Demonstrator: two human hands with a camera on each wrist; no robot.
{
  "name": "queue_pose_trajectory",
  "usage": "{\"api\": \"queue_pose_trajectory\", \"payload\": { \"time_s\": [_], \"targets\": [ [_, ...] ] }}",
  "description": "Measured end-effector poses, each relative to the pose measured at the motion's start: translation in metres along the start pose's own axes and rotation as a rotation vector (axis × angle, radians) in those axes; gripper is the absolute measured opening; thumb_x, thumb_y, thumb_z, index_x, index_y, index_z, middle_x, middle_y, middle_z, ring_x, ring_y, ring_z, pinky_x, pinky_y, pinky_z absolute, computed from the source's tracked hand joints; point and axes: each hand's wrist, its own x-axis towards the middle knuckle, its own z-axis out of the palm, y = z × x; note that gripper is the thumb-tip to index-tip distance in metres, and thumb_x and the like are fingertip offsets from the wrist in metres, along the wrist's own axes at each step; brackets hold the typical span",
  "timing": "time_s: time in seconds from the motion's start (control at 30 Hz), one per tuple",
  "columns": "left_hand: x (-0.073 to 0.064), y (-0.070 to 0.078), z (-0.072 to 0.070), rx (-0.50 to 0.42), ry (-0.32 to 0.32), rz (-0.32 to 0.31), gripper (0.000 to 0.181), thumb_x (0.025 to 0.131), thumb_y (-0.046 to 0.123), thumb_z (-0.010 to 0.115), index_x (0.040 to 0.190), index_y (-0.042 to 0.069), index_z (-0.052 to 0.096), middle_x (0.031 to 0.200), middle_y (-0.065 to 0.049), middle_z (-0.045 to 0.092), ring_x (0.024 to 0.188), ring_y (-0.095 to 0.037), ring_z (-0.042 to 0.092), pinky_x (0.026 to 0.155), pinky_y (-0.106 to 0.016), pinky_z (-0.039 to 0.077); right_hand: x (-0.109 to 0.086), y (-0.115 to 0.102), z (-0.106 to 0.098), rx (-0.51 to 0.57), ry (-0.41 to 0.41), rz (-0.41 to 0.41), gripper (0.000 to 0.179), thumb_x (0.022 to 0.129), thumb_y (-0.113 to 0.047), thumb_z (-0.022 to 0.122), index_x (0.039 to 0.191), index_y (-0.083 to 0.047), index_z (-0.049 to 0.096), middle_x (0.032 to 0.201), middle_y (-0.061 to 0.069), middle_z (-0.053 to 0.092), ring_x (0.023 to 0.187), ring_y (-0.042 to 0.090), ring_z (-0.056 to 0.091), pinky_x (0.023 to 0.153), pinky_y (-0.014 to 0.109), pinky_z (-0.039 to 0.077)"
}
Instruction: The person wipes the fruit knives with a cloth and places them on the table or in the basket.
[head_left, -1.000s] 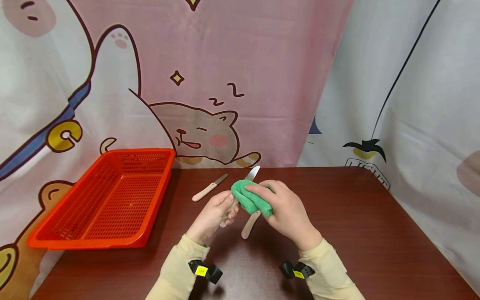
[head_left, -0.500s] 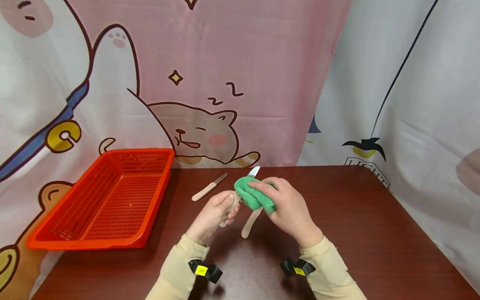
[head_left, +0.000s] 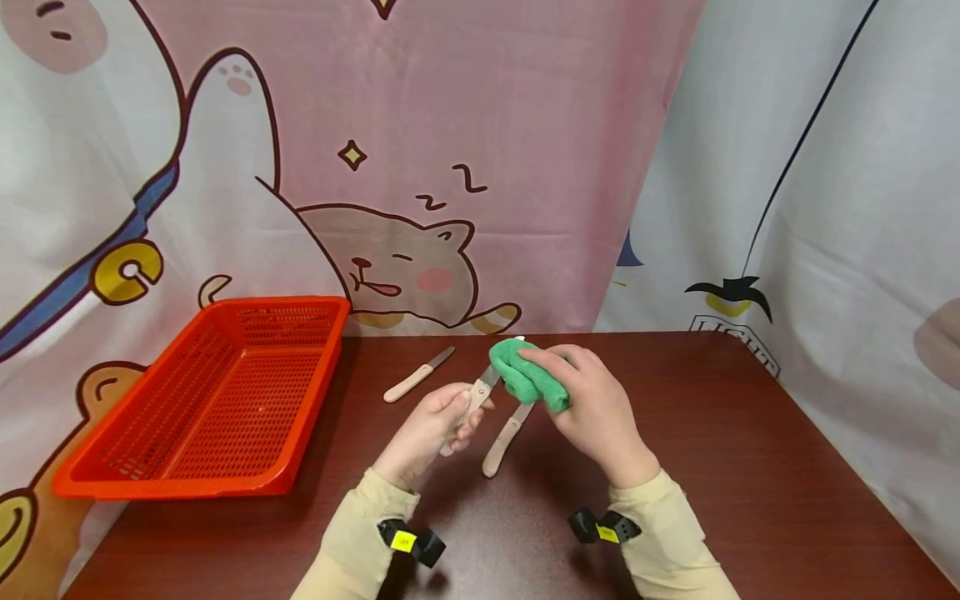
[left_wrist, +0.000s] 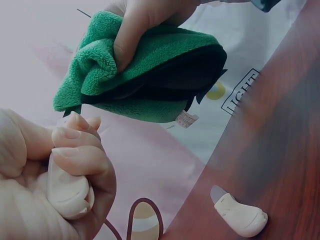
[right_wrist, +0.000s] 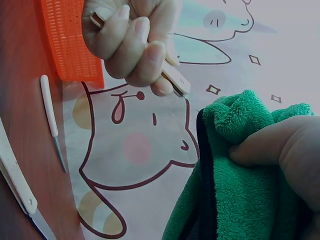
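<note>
My left hand [head_left: 438, 421] grips the pale handle of a knife [head_left: 477, 393], its blade angled up and away to the right. A folded green cloth [head_left: 528, 372] is wrapped over most of that blade, with a bit of steel showing near the handle and the tip peeking out beyond. My right hand [head_left: 596, 412] pinches the cloth, thumb pressed into its folds in the right wrist view. Below the cloth, a second knife [head_left: 504, 446] lies on the table, handle toward me. Another small knife [head_left: 410, 383] rests farther back, left of my hands.
An orange-red plastic basket [head_left: 292, 450] with perforated walls stands on the left of the dark brown table [head_left: 750, 467]. A printed curtain [head_left: 555, 167] hangs behind the table's back edge and along its right side.
My right hand and the cloth have slid up and right along the blade, toward the tip. More steel shows near the handle. My left hand has hardly moved.
</note>
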Motion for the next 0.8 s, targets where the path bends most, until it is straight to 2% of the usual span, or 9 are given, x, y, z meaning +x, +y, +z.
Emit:
{"api": "queue_pose_trajectory", "payload": {
  "time_s": [0.2,0.53,0.8],
  "targets": [
    [0.000,0.001,0.002,-0.001,-0.014,-0.003,0.035,0.107,0.014,0.040,0.113,-0.018,0.051,0.075,0.001,0.048,0.056,-0.006,0.039,0.044,-0.018,0.028,0.000,0.006,-0.004,-0.005,0.010,0.027,0.074,0.065,0.014,0.078,0.129,-0.021,0.065,0.111,0.008,0.064,0.100,0.030,0.060,0.074,0.045,0.052],
    [0.001,0.001,0.001,0.007,-0.012,-0.005,0.030,0.107,0.010,0.039,0.112,-0.016,0.053,0.074,0.001,0.049,0.055,-0.005,0.040,0.045,-0.016,0.031,0.000,0.008,-0.008,-0.012,0.007,0.058,0.071,0.067,0.013,0.078,0.128,-0.020,0.066,0.112,0.009,0.064,0.101,0.031,0.059,0.075,0.046,0.051],
    [0.001,-0.001,0.001,0.013,-0.018,0.002,0.031,0.106,0.009,0.040,0.113,-0.019,0.051,0.073,0.001,0.049,0.055,-0.005,0.040,0.045,-0.016,0.031,0.000,0.012,-0.012,-0.026,0.017,0.066,0.070,0.066,0.015,0.076,0.127,-0.018,0.066,0.111,0.010,0.063,0.102,0.033,0.059,0.079,0.048,0.051]
  ]
}}
